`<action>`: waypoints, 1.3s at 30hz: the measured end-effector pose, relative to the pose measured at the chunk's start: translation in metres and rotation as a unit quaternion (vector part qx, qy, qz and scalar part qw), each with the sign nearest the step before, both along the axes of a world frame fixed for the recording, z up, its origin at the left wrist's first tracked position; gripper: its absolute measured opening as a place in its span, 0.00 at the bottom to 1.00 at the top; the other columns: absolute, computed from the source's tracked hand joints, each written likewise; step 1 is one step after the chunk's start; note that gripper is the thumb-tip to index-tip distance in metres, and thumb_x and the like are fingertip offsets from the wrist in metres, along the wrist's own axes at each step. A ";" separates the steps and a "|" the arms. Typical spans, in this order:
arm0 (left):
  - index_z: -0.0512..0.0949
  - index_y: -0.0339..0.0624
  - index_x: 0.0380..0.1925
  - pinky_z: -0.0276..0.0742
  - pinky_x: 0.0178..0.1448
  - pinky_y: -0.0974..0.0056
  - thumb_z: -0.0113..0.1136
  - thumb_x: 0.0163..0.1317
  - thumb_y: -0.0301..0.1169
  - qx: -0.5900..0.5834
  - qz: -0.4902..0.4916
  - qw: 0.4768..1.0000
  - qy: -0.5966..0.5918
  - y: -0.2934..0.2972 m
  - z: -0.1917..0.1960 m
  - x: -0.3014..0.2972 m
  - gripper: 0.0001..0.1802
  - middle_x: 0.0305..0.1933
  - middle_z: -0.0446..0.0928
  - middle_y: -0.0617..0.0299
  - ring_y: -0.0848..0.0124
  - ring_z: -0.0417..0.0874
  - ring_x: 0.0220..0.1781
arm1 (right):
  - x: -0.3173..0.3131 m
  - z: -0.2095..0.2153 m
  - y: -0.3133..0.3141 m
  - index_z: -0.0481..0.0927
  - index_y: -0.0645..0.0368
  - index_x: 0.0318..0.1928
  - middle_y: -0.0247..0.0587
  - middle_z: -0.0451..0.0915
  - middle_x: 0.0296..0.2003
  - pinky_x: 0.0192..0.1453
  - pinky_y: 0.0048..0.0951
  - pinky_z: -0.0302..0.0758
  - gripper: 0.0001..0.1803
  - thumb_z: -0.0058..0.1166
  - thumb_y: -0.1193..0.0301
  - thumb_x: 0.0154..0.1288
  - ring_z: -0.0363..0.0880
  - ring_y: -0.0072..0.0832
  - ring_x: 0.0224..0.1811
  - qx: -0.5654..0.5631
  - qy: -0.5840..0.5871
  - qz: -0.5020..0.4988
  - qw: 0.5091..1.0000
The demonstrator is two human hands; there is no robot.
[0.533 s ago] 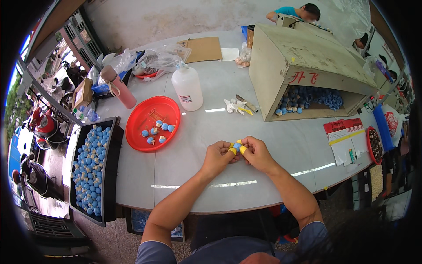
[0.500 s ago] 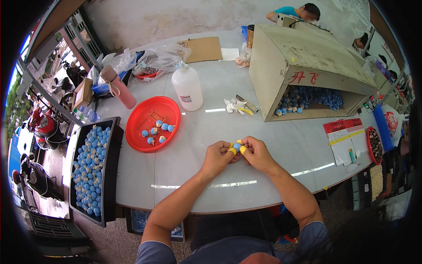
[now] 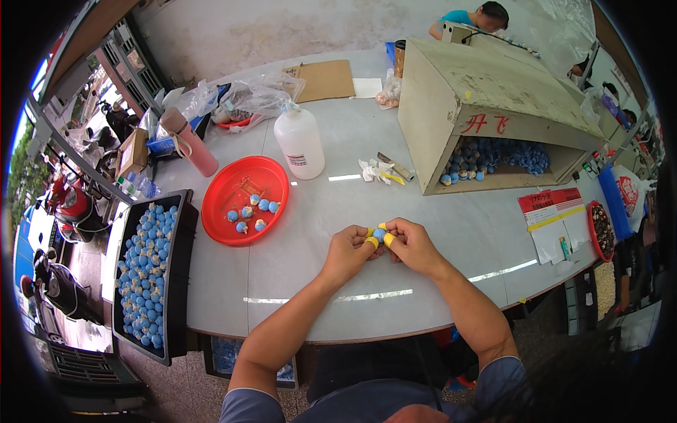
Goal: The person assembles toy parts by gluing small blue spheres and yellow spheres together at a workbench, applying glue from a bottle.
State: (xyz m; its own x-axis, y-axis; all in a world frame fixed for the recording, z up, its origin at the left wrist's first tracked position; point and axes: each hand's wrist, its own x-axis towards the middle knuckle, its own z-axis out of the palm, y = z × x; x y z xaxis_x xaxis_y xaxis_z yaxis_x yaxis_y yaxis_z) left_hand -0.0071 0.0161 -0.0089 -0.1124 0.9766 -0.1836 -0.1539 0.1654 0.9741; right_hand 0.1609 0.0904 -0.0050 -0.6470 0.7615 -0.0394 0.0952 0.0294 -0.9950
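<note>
While a black tray (image 3: 178, 282) of blue balls sits far left and a red plate (image 3: 233, 176) holds 5 more, left hand (image 3: 348, 252) and right hand (image 3: 412, 244) meet over the white table (image 3: 296, 268), both pinching 1 small blue ball (image 3: 379, 234) between yellow-capped fingertips (image 3: 371, 242); open box (image 3: 493, 106) far right.

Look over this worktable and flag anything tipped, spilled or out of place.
One oddity: the big weathered box lies on its side, opening toward the person, with blue balls heaped at its mouth. Nothing has spilled. The red bowl, black tray and white bottle sit orderly; both hands pinch one ball.
</note>
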 end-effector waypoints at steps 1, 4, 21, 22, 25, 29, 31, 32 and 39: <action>0.72 0.22 0.48 0.85 0.50 0.64 0.52 0.66 0.22 -0.003 0.000 1.000 0.000 0.000 0.000 -0.001 0.13 0.45 0.80 0.47 0.62 0.86 0.46 | 0.000 0.000 0.000 0.77 0.68 0.47 0.32 0.77 0.27 0.25 0.19 0.70 0.09 0.51 0.78 0.69 0.72 0.14 0.22 -0.003 -0.002 0.005 1.000; 0.72 0.23 0.47 0.85 0.50 0.64 0.53 0.66 0.23 -0.001 -0.001 1.000 -0.012 0.001 0.000 -0.002 0.13 0.46 0.80 0.48 0.62 0.86 0.47 | 0.001 0.001 0.001 0.76 0.67 0.48 0.32 0.77 0.27 0.25 0.19 0.70 0.09 0.51 0.78 0.69 0.72 0.15 0.22 -0.018 0.000 0.009 1.000; 0.72 0.22 0.47 0.86 0.50 0.66 0.54 0.67 0.21 0.034 -0.008 0.998 0.044 -0.001 -0.007 0.000 0.12 0.47 0.80 0.48 0.65 0.86 0.46 | 0.000 -0.004 -0.003 0.76 0.68 0.45 0.35 0.78 0.28 0.24 0.20 0.70 0.07 0.49 0.82 0.67 0.73 0.15 0.21 0.017 0.008 0.006 1.000; 0.72 0.22 0.47 0.86 0.49 0.66 0.54 0.67 0.21 0.029 -0.008 0.998 0.048 -0.001 -0.006 -0.001 0.12 0.46 0.80 0.48 0.65 0.86 0.45 | -0.001 -0.004 -0.003 0.76 0.68 0.45 0.35 0.78 0.28 0.24 0.20 0.70 0.07 0.49 0.82 0.67 0.73 0.15 0.21 0.014 0.008 0.007 1.000; 0.72 0.22 0.47 0.86 0.48 0.66 0.54 0.67 0.22 0.010 -0.016 0.999 0.033 -0.001 -0.004 -0.004 0.13 0.46 0.80 0.48 0.64 0.87 0.45 | -0.001 -0.002 -0.002 0.77 0.69 0.46 0.34 0.78 0.29 0.25 0.20 0.70 0.08 0.50 0.82 0.67 0.74 0.15 0.23 0.003 0.001 0.006 1.000; 0.73 0.23 0.47 0.85 0.46 0.67 0.54 0.68 0.24 -0.031 -0.021 0.999 0.007 0.001 0.007 -0.009 0.13 0.45 0.81 0.47 0.65 0.87 0.42 | 0.000 -0.002 -0.001 0.77 0.69 0.47 0.34 0.79 0.29 0.27 0.19 0.72 0.10 0.52 0.81 0.66 0.74 0.14 0.24 0.013 -0.001 0.001 1.000; 0.74 0.24 0.47 0.84 0.46 0.67 0.54 0.68 0.27 -0.059 -0.030 0.997 -0.034 0.001 0.014 -0.013 0.14 0.44 0.81 0.48 0.66 0.87 0.41 | 0.001 -0.002 -0.001 0.77 0.69 0.48 0.33 0.79 0.30 0.29 0.19 0.74 0.11 0.53 0.80 0.66 0.75 0.14 0.26 0.034 0.009 0.013 0.999; 0.74 0.24 0.47 0.84 0.46 0.67 0.54 0.68 0.27 -0.059 -0.030 0.997 -0.034 0.001 0.014 -0.013 0.14 0.44 0.81 0.48 0.66 0.87 0.41 | 0.001 -0.002 -0.001 0.77 0.69 0.48 0.33 0.79 0.30 0.29 0.19 0.74 0.11 0.53 0.80 0.66 0.75 0.14 0.26 0.034 0.009 0.013 0.999; 0.74 0.25 0.49 0.84 0.47 0.68 0.55 0.66 0.27 -0.050 -0.047 0.994 -0.091 0.001 0.003 -0.015 0.16 0.42 0.82 0.51 0.68 0.86 0.42 | 0.001 0.006 -0.001 0.77 0.68 0.47 0.34 0.80 0.30 0.30 0.18 0.75 0.10 0.54 0.77 0.68 0.77 0.15 0.26 -0.030 -0.016 -0.001 0.999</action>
State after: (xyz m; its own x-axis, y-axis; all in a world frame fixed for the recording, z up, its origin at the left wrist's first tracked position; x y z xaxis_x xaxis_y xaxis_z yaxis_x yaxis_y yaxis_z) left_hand -0.0224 0.0172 -0.0063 0.0221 0.9568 -0.2898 -0.3046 0.2826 0.9096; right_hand 0.1614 0.0891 0.0015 -0.6435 0.7582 -0.1054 0.1268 -0.0303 -0.9915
